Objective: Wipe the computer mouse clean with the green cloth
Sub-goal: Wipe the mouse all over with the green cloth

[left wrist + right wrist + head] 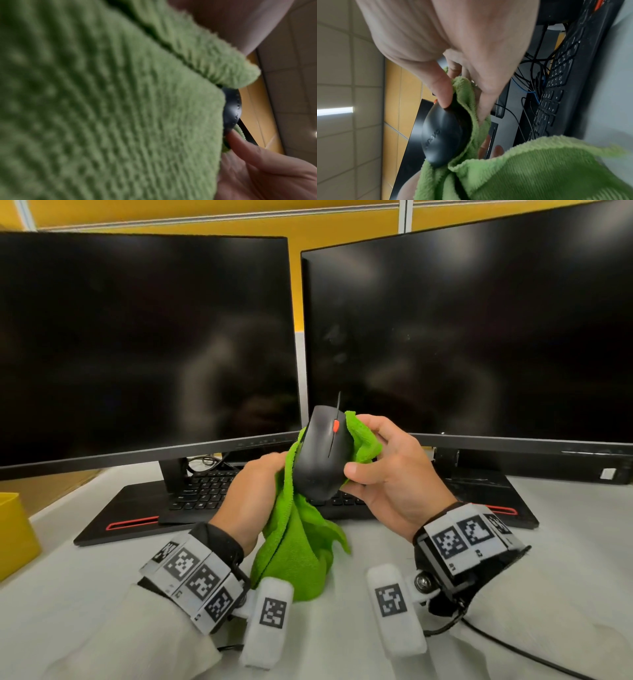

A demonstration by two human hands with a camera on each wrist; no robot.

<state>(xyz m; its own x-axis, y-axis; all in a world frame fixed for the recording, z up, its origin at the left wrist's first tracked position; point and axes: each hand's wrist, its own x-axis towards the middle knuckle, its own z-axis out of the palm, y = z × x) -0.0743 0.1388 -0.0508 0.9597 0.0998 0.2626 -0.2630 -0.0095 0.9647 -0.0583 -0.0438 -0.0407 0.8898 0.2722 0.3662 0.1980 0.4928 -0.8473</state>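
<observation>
The computer mouse (323,455) is up off the desk (565,559), held in the air in front of the gap between two dark monitors, its nose pointing up and its orange scroll wheel facing the person. The left monitor (144,344) and the right monitor (479,330) fill most of the space behind, both screens black, with a yellow partition wall above them. Under them a black keyboard (205,491) sits on a black tray with red slots at its front edge, and a tangle of cables shows behind the stands.

The desk is pale grey-white. At its far left edge stands a yellow box (15,535); I cannot tell what is in it, only its side and rim show.

The green cloth (298,553) is wrapped behind and around the mouse, and most of it hangs down in a loose fold toward the desk. The right hand (390,477) has its grip clamped on the mouse, thumb on the black shell near the lower right side, fingers curled round the back with the cloth between them and the mouse. The left hand (253,491) is bunched into the cloth on the mouse's left flank, fingers hidden in the fabric and closed on it. Both wrists wear bands with black-and-white square markers, and a thin black cable runs off the right one across the desk.
</observation>
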